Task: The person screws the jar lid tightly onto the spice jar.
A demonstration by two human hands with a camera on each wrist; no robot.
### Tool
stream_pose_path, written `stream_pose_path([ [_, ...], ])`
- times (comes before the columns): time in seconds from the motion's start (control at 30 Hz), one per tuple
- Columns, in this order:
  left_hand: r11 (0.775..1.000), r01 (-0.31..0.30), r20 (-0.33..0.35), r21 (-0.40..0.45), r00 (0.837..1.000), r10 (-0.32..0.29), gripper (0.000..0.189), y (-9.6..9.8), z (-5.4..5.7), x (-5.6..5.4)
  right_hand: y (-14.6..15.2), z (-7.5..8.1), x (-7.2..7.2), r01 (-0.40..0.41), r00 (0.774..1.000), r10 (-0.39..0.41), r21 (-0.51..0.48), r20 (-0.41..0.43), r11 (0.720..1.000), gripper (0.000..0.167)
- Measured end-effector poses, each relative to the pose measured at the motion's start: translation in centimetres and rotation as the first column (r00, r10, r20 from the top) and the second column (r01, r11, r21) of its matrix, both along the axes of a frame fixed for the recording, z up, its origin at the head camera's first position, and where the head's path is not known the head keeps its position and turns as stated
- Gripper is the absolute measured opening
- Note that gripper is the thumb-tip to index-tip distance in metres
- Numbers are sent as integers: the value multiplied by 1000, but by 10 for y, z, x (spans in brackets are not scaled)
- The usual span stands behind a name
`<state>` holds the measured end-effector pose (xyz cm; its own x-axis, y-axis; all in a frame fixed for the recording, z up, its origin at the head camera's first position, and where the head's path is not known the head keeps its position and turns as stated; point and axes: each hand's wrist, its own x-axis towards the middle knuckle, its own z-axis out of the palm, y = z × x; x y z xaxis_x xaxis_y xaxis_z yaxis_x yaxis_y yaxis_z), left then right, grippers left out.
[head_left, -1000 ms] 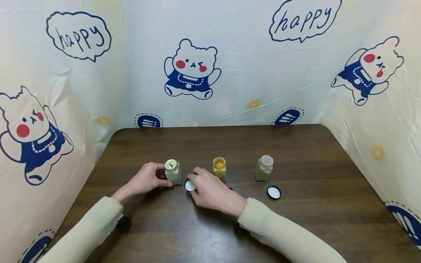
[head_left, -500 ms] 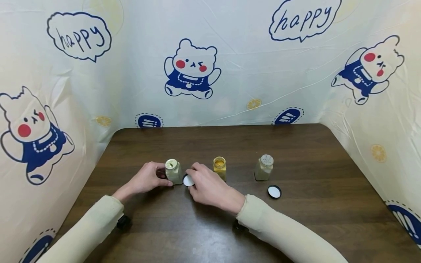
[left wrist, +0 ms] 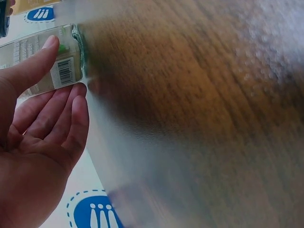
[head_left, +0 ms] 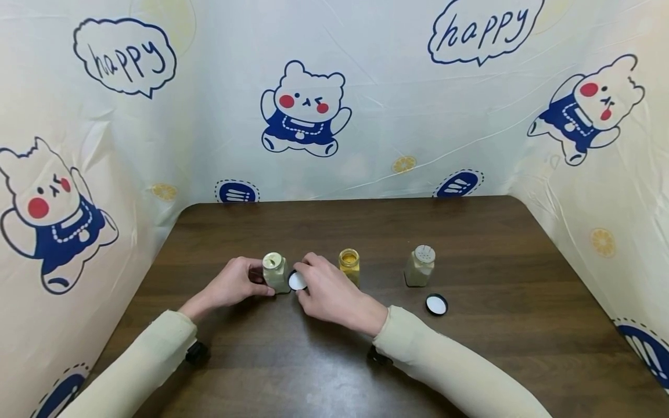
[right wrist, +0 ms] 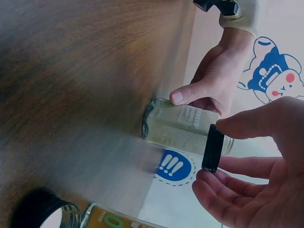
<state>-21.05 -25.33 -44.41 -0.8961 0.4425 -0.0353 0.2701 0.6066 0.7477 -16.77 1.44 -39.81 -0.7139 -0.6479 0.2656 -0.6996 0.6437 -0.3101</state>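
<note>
My left hand grips a square glass jar of pale powder, which stands on the table at the left. In the left wrist view, the thumb lies along this jar's labelled side, near its barcode. Between thumb and fingertips, my right hand pinches a black lid, its white lining facing up. That lid is just right of the jar, below its mouth level. The right wrist view has the lid in front of the jar; whether they touch I cannot tell.
An uncapped jar of yellow powder stands behind my right hand. Farther right is a jar with a holed shaker top, a lid lying before it. Another black lid lies beside the yellow jar. Printed sheeting surrounds the table.
My right hand has moved slightly left and away from me with the lid, bringing it closer to the left jar. My left hand and that jar have stayed almost still.
</note>
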Motion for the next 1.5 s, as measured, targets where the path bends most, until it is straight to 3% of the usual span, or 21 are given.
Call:
stream_pose_path([
  [0.43, 1000, 4, -8, -2, 1000, -4, 35, 0, 1, 1, -5, 6, -3, 22, 1000, -22, -47, 1, 999, 30],
  [1.13, 1000, 6, 7, 14, 1000, -6, 35, 0, 1, 2, -11, 10, -9, 49, 999, -48, -41, 15, 998, 31],
  [1.5, 1000, 11, 7, 16, 1000, -11, 36, 0, 0, 0, -12, 12, -11, 49, 997, -46, -50, 60, 998, 32],
])
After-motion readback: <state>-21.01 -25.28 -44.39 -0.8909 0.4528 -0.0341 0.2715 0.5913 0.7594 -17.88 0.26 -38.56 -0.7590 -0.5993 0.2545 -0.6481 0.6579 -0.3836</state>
